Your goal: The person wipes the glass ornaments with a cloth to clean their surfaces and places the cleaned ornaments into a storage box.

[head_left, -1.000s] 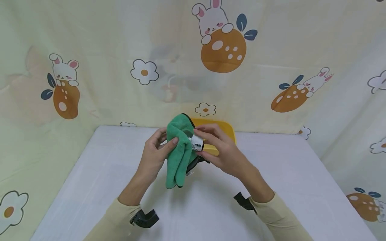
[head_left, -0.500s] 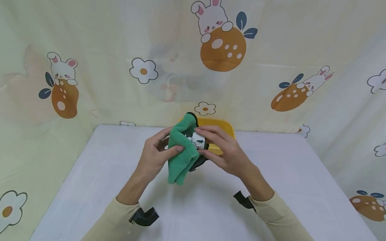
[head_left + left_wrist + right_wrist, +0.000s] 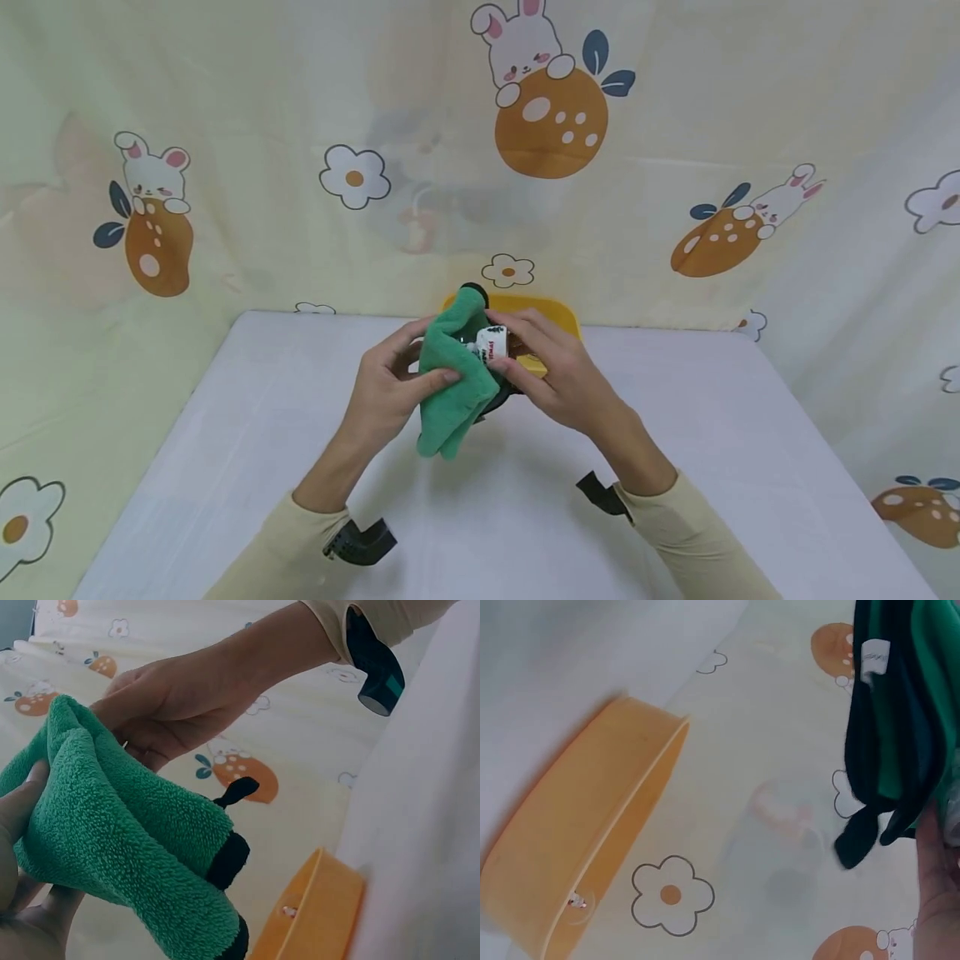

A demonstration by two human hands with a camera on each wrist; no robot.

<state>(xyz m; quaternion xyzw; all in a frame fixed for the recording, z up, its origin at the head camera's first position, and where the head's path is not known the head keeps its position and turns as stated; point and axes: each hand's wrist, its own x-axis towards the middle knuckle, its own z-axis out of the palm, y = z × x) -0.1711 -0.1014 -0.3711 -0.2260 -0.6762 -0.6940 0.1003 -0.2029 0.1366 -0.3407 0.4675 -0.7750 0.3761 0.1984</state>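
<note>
My left hand (image 3: 382, 375) grips a green terry towel (image 3: 457, 400) with dark edging, its thumb on top of the folded cloth. In the left wrist view the towel hangs in soft folds, with a dark loop at its far corner. My right hand (image 3: 558, 367) holds a small object with a white printed part (image 3: 492, 343) between thumb and fingers. A clear, glassy part of that object reaches left into the cloth, which wraps partly round it. The rest of it is hidden by towel and fingers; I cannot tell its kind.
A yellow plastic bin (image 3: 558, 312) stands behind the hands at the back of the white table (image 3: 675, 417). Inside the bin shows a small red-and-white item (image 3: 576, 901). A printed curtain (image 3: 262, 208) hangs right behind the table's back edge.
The towel has been folded over toward the small object and hangs shorter. Its white part has turned in my right hand, so red print now shows beside the dark marks.
</note>
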